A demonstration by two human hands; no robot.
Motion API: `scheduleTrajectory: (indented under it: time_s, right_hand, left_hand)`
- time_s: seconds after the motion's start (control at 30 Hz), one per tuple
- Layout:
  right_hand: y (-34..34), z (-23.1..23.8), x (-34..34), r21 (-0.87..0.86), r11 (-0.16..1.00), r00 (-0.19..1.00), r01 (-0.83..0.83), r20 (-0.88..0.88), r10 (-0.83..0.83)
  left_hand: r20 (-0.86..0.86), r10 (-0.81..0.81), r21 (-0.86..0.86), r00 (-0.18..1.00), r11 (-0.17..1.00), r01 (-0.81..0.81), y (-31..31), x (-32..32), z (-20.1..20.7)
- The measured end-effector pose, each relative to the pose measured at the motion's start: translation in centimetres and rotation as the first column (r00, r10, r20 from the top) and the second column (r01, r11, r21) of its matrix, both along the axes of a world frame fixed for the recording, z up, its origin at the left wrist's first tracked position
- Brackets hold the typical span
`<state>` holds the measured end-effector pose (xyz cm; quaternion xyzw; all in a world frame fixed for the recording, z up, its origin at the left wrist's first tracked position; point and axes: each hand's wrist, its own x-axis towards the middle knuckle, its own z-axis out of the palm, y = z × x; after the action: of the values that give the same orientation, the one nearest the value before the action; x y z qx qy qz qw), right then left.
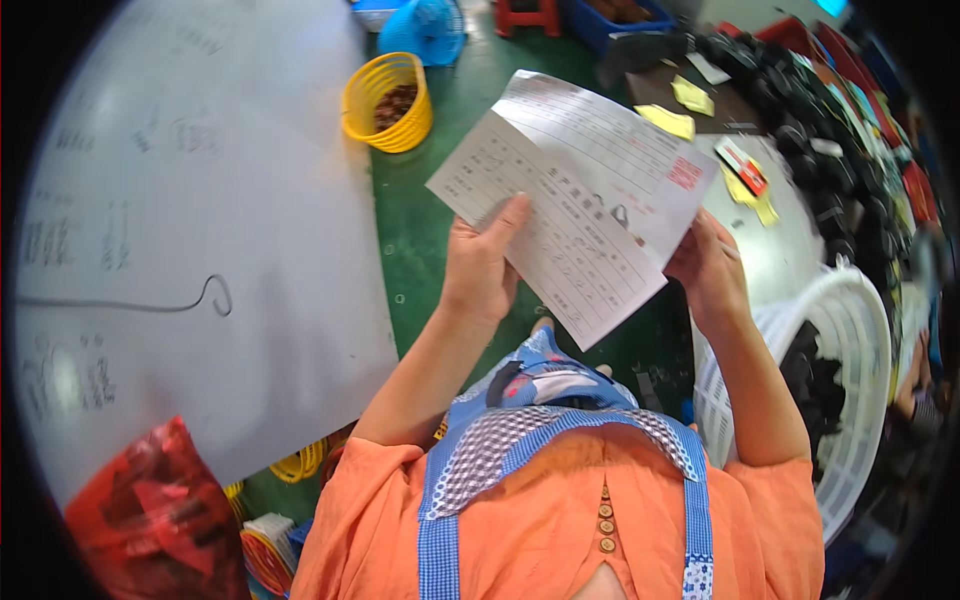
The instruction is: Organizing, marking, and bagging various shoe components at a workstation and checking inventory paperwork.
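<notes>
Two overlapping printed paper sheets (pixel 560 205) are held up in front of me. The front one is a form with handwriting; the one behind bears a red square code at its right corner. My left hand (pixel 485 255) pinches the left side, its thumb lying on top of the front form. At the right edge, my right hand (pixel 708 268) is closed on the rear sheet, its fingers partly hidden behind the paper. A thin pale object, perhaps a ring or pen, shows by its fingers; I cannot tell which.
To my left stands a white table (pixel 200 330) with a bent wire (pixel 120 302) and handwriting. A yellow basket (pixel 415 115) of small brown pieces is beyond. A red bag (pixel 155 510) sits lower left. At right are a white basket (pixel 870 330) with dark pieces and heaped black items (pixel 800 150).
</notes>
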<state>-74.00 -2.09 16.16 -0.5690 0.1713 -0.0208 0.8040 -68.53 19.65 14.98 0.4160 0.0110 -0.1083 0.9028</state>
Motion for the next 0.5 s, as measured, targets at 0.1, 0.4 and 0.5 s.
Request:
scheduleTrajectory:
  time_s: [0.1,0.4,0.5]
  right_hand:
    - [-0.5,-0.3,-0.4,0.006,1.0,0.999,-0.018,0.037,0.018]
    - [-3.6,2.6,-5.0,-0.054,0.999,0.998,0.007,0.058,-0.004]
    - [-4.4,2.5,-7.9,-0.147,0.987,0.996,0.066,0.061,-0.057]
  left_hand:
    - [-0.02,-0.06,0.026,0.998,0.998,0.06,-1.6,0.2,-0.4]
    - [0.005,-0.285,-0.013,0.958,0.958,0.285,-5.9,0.2,-2.2]
    - [-0.045,-0.389,-0.035,0.92,0.921,0.388,-7.6,-0.6,-2.1]
